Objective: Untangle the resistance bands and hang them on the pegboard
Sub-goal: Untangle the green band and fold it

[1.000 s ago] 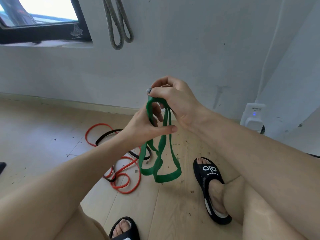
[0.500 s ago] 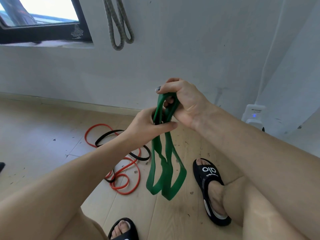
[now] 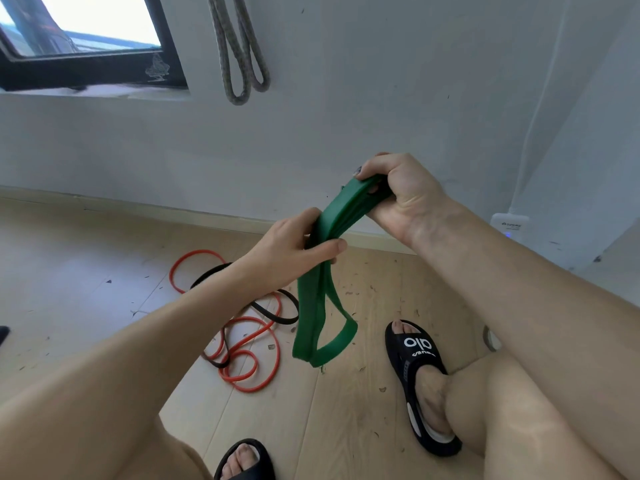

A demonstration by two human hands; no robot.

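A wide green resistance band [image 3: 317,317], folded into several strands, hangs above the wooden floor. My right hand [image 3: 398,192] grips its upper end in a fist. Lower and to the left, my left hand [image 3: 294,251] holds the bundled strands between thumb and curled fingers. The band's loops dangle below the left hand, clear of the floor. On the floor behind my left forearm lie a thin red band [image 3: 256,337] and a thin black band [image 3: 273,315], twisted together. No pegboard is in view.
A grey braided rope loop [image 3: 242,60] hangs on the white wall beside a dark window frame [image 3: 90,72]. My feet in black sandals [image 3: 420,368] stand on the floor at the right and bottom. A white plug-in device [image 3: 510,226] sits on the wall at the right.
My right hand has moved up and to the right with the band's upper end, drawing the strands taut between the hands. The hanging loops have gathered closer together.
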